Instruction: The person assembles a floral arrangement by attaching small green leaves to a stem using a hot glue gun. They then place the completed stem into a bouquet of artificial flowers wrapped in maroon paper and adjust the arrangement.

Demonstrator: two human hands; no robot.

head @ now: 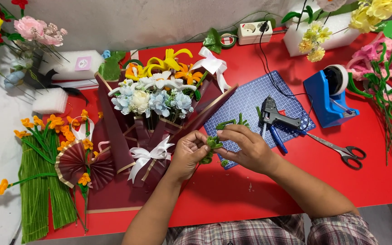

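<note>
Green pipe-cleaner piece (212, 146) between pinching fingers (203, 141)

A small craft workshop where pretend flowers are made.

A red table (232, 195) is covered with craft things: a wrapped bouquet (155, 104) at 10 o'clock, a glue gun (277, 117) and scissors (341, 149) at 3 o'clock, a blue tape holder (330, 97) at 2 o'clock, and green stems (39, 186) at 8 o'clock.

Scattered over red worktop (232, 190): wrapped bouquet (155, 97), glue gun (277, 117), scissors (341, 152), blue tape dispenser (330, 93), perhaps a power strip (255, 31).
</note>
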